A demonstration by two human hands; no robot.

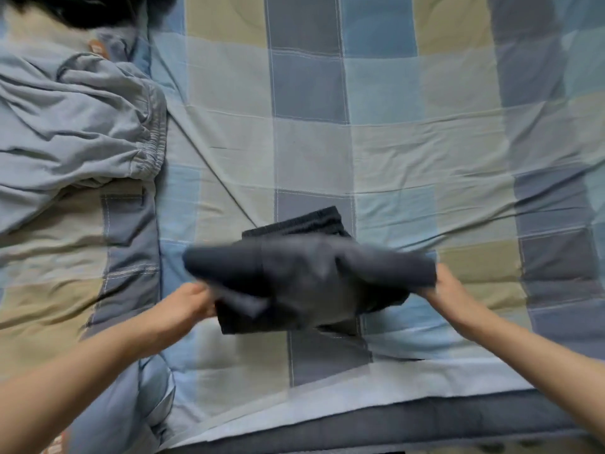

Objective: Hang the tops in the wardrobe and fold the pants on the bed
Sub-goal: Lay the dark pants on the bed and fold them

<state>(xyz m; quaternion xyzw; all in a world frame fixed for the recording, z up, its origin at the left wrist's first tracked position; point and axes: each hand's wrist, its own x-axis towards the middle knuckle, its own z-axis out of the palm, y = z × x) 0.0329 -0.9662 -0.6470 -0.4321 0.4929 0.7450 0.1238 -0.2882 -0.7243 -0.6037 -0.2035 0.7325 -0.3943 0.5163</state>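
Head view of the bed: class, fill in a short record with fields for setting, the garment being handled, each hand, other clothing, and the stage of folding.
setting: bed with a checked sheet
garment handled: dark grey pants, partly folded, waistband at the far edge
left hand: left hand grips the pants' left end
right hand: right hand grips the pants' right end
other clothing: light grey garment crumpled at the left; a black item at the top left
stage: fold in progress, pants blurred
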